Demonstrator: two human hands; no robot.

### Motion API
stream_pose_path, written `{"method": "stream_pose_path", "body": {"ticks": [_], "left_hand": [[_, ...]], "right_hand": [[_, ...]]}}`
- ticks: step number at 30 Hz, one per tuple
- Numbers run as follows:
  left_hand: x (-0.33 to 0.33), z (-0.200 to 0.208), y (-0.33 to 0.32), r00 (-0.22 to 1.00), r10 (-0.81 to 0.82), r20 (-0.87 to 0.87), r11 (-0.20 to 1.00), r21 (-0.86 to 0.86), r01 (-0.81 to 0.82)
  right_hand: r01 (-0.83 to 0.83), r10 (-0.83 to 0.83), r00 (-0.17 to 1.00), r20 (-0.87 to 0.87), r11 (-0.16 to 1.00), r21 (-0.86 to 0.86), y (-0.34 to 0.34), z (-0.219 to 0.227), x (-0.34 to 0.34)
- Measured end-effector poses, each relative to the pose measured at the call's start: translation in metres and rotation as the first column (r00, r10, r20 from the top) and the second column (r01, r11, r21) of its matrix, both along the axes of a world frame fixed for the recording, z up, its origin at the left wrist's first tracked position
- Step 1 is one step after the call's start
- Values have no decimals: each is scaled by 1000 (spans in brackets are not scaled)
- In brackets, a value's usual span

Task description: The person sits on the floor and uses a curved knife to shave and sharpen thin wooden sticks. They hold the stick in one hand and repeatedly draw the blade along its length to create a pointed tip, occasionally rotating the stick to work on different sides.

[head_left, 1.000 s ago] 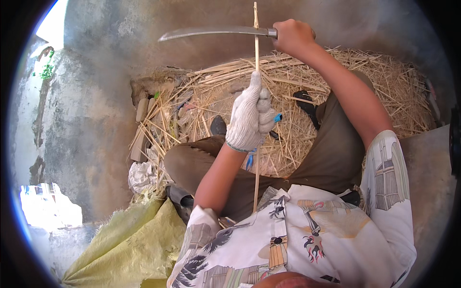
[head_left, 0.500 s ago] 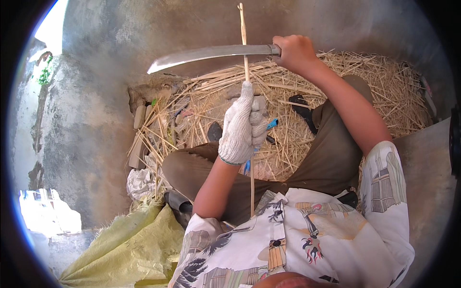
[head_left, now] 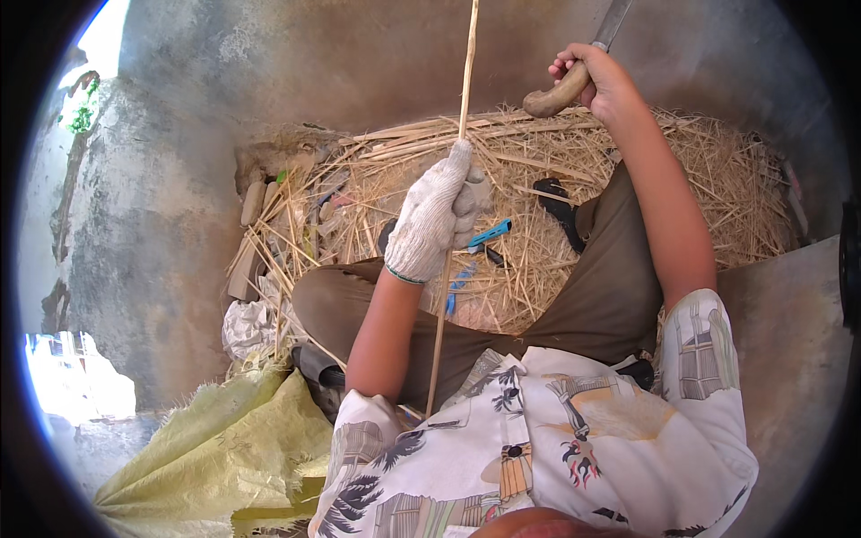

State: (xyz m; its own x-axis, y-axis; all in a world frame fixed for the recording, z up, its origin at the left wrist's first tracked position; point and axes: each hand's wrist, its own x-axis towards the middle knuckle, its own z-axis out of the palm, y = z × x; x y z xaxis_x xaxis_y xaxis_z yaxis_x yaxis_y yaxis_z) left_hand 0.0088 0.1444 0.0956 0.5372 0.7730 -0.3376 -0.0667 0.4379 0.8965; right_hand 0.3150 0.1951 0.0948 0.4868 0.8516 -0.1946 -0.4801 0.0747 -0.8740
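A thin pale stick (head_left: 467, 76) stands nearly upright in front of me, its top leaving the upper edge of the view. My left hand (head_left: 438, 211), in a white knitted glove, is closed around it below the middle. The stick's lower end runs down to my shirt. Up at the right, my bare right hand (head_left: 599, 79) grips a machete (head_left: 558, 97) by its curved wooden handle. The metal blade points up and away, apart from the stick, and its tip is out of view.
Straw-like strips (head_left: 529, 161) litter the ground around my crossed legs. A blue plastic tool (head_left: 490, 233) lies among them. A yellow woven sack (head_left: 242, 439) spreads at the lower left, near crumpled white material (head_left: 247, 329). A bare wall (head_left: 359, 63) rises beyond.
The machete has swung from lying across the stick to pointing up and away at the right. My right hand has moved right and up. The stick now leans slightly to the right.
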Motion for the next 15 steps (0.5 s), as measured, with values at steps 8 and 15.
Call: {"method": "stream_pose_path", "body": {"ticks": [8, 15], "left_hand": [[12, 0, -3, 985, 79, -151, 982, 184, -50], [8, 10, -6, 967, 119, -223, 980, 181, -78]], "right_hand": [[-46, 56, 984, 169, 997, -62, -8, -15, -20], [245, -22, 356, 934, 967, -71, -9, -6, -30]]}}
